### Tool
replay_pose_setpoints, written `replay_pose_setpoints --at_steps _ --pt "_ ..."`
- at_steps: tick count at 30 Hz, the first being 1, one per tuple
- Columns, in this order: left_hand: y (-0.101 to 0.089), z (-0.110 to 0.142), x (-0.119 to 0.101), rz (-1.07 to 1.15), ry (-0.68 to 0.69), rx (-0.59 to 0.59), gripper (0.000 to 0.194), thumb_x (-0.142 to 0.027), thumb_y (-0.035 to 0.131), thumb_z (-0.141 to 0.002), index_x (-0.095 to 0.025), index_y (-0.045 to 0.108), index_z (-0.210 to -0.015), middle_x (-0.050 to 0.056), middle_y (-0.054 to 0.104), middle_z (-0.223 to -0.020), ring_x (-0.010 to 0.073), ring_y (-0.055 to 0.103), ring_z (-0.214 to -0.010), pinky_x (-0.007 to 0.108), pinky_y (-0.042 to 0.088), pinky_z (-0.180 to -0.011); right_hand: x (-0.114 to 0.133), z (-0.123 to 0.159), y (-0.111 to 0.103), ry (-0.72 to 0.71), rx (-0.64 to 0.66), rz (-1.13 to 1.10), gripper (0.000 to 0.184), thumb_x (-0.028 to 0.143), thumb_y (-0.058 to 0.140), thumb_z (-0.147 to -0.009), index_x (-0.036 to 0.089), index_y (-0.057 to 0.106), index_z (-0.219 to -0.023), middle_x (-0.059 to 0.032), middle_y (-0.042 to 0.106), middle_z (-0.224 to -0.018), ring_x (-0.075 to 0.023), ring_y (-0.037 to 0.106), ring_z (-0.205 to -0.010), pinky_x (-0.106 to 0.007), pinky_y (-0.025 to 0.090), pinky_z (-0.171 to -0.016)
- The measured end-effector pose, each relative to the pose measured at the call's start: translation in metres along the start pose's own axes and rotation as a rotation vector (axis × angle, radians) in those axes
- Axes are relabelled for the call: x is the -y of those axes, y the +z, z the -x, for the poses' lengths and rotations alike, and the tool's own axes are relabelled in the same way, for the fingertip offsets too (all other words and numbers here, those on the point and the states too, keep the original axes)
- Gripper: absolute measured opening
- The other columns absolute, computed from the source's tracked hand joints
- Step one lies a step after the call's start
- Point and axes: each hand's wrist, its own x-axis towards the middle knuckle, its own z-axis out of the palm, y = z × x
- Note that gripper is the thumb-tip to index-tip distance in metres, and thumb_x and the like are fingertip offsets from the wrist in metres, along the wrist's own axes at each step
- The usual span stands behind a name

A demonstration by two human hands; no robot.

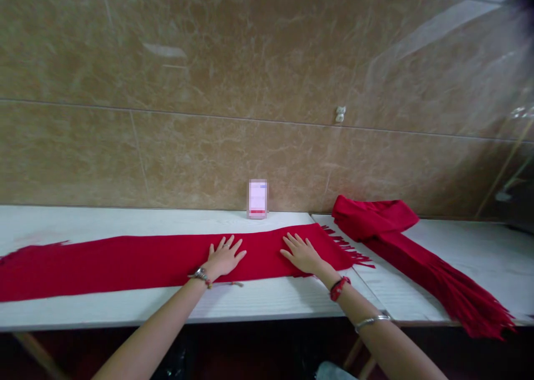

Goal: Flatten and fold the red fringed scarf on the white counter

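Note:
A long red scarf [146,263] lies spread lengthwise on the white table, its fringed right end near the table joint and its left end running to the picture's edge. Flat on its middle rests my left hand [224,257], fingers spread, a ring on one of them. My right hand [303,254] presses on the cloth closer to the fringe, also with fingers apart. Neither hand grips the fabric. To the right, a second red scarf [375,218] sits loosely folded, with its fringed tail [471,302] hanging over the table's front edge.
Behind the spread scarf, a blurred phone-like rectangle [257,199] stands upright against the tan tiled wall [233,135]. A small white figure [340,114] is fixed on the wall. Two white tabletops [137,310] meet at a joint right of centre. A dark object stands at the far right.

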Motion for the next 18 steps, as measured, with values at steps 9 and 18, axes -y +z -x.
replay_pose_setpoints --at_steps 9,18 --pt "-0.015 0.015 0.05 -0.014 -0.124 0.082 0.069 -0.064 0.017 -0.082 -0.029 0.018 -0.141 0.006 0.006 -0.148 0.0333 0.006 -0.134 0.06 0.015 -0.1 0.028 -0.003 -0.02 -0.122 -0.054 -0.068 0.054 0.041 0.043 -0.085 0.013 0.042 -0.13 -0.0163 0.036 -0.138 -0.0293 0.026 -0.13 -0.052 0.023 -0.103" --pt "-0.018 0.023 0.096 0.014 -0.312 0.064 0.075 -0.07 0.014 -0.077 -0.031 0.016 -0.141 0.004 0.005 -0.149 0.038 0.003 -0.132 0.062 0.011 -0.1 0.14 0.014 -0.035 -0.511 0.004 -0.065 0.044 0.013 0.044 -0.079 0.009 0.048 -0.123 -0.0176 0.054 -0.121 -0.0284 0.054 -0.107 -0.039 0.048 -0.085"
